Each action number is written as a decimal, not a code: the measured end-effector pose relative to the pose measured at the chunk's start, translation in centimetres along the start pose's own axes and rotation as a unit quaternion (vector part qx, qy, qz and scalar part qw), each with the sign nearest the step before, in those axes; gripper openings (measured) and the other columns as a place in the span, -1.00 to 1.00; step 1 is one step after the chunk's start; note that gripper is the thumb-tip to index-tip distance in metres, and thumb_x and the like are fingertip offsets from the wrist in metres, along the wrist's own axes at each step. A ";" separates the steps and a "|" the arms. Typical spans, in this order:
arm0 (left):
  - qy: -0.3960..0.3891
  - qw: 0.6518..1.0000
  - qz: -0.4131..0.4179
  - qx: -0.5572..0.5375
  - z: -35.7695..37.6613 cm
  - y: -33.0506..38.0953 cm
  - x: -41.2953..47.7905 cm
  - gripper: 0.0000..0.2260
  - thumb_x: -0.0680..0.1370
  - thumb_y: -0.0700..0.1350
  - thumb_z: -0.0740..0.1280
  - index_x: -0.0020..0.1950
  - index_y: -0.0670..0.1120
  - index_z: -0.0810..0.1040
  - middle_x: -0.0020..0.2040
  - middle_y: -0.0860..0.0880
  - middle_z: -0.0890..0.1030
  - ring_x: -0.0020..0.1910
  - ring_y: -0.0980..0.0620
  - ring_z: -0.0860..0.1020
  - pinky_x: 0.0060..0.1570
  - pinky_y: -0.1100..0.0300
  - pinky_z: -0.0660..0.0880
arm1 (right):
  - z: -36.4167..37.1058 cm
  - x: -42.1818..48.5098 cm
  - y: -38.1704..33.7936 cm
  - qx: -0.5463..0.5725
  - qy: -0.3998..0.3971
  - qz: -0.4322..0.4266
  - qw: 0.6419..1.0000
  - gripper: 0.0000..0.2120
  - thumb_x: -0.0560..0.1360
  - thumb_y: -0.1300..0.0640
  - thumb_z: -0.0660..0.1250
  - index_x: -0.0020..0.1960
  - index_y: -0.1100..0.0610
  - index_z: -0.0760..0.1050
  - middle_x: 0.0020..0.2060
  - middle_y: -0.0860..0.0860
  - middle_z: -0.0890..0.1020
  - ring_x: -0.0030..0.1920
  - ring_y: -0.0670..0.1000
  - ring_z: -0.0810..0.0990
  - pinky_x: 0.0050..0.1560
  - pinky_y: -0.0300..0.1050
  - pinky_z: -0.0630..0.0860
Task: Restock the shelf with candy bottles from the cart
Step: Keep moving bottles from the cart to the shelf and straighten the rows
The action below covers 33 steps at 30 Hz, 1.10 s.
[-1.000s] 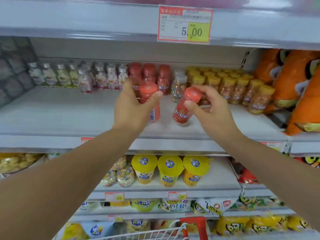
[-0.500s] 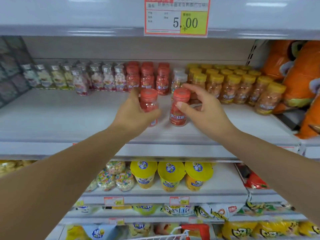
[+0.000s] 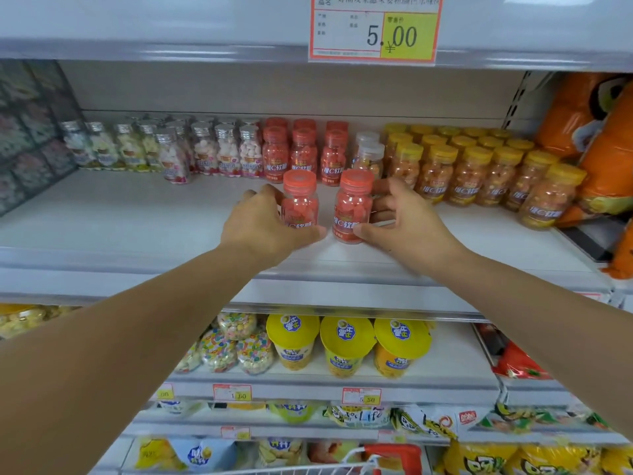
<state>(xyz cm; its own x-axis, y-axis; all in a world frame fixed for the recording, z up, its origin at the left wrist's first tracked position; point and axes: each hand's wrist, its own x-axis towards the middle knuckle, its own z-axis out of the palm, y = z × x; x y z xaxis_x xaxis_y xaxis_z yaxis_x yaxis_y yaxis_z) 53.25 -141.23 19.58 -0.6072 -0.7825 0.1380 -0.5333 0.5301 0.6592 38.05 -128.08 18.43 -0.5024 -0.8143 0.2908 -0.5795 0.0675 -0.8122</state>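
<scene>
Shelf (image 3: 102, 217): candy bottle rows (image 3: 436, 173) at back; two red bottles (image 3: 352, 207) forward.

- The left hand (image 3: 263, 228) has lowered its clear plastic bottle of red candy with a red cap (image 3: 300, 204) from mid-air onto the white metal shelf (image 3: 137, 221), at the centre of the frame.
- The right hand (image 3: 407, 228) has righted its tilted twin bottle (image 3: 354, 207), which now stands just beside the first.
- The white-and-yellow paper price tag (image 3: 375, 27) has slid up to the frame's top edge.

1. Price tag (image 3: 373, 29): white and yellow, red border, reads 5.00; top centre.
2. Orange plush toys (image 3: 596, 138): stacked at the right edge.
3. Yellow-lidded cups (image 3: 346, 344): three in a row, lower centre.
4. Bags of multicoloured sweets (image 3: 236, 347): just left of the cups.
5. Snack packets (image 3: 370, 416): lying beneath the cups.
</scene>
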 end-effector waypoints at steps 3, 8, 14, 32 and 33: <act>-0.053 0.998 0.028 -0.026 -0.2 -0.1 -0.2 -0.53 0.37 -0.04 0.52 0.21 -0.04 0.44 0.07 -0.01 0.58 0.08 -0.07 0.55 0.12 0.00 0.51 | 0.1 0.3 -0.1 0.014 -0.011 0.000 1.000 -0.59 0.44 0.32 0.45 0.19 0.09 0.36 -0.11 -0.06 0.61 -0.17 -0.19 0.61 -0.17 -0.36 0.53; -0.025 0.999 0.032 -0.019 -0.7 -0.6 0.1 -0.56 0.39 -0.03 0.53 0.20 -0.07 0.50 0.03 0.00 0.58 0.05 -0.03 0.53 0.06 0.13 0.43 | 0.4 0.6 -0.3 -0.012 -0.014 -0.001 1.000 -0.59 0.47 0.29 0.43 0.26 0.10 0.39 -0.13 -0.17 0.57 -0.26 -0.33 0.59 -0.22 -0.46 0.48; 0.003 0.998 0.029 0.049 -1.3 -1.8 0.4 -0.44 0.45 0.06 0.46 0.36 -0.10 0.39 0.17 -0.02 0.57 0.19 -0.07 0.49 0.10 0.05 0.43 | 0.4 -0.5 -1.0 -0.073 0.068 0.022 0.995 -0.63 0.47 0.15 0.43 0.22 0.07 0.39 -0.10 -0.13 0.55 -0.08 -0.10 0.60 -0.06 -0.19 0.54; 0.021 0.990 0.023 0.139 -1.1 -1.9 0.8 -0.51 0.39 0.29 0.41 0.07 -0.07 0.49 0.06 -0.06 0.61 0.09 -0.10 0.52 0.06 -0.02 0.50 | 2.7 -0.2 -3.4 -0.306 -0.139 0.077 0.939 -0.56 0.62 -0.20 0.03 0.48 -0.19 0.24 0.43 0.05 0.33 0.44 0.14 0.21 0.41 0.07 0.16; 0.020 0.990 0.023 0.137 -1.1 -2.0 1.1 -0.52 0.40 0.28 0.42 0.08 -0.07 0.50 0.07 -0.06 0.61 0.10 -0.10 0.52 0.07 -0.02 0.50 | 2.8 0.3 -3.2 -0.308 -0.140 0.076 0.938 -0.57 0.63 -0.19 0.02 0.48 -0.20 0.23 0.45 0.04 0.31 0.45 0.15 0.19 0.41 0.08 0.15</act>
<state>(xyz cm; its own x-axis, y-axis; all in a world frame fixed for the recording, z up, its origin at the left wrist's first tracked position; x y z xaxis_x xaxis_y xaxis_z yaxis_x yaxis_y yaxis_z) 54.29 -143.48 19.24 -0.6133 -0.7653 0.1957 -0.6492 0.6294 0.4270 41.56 -130.11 19.71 -0.4705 -0.8822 -0.0183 -0.8195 0.4445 -0.3617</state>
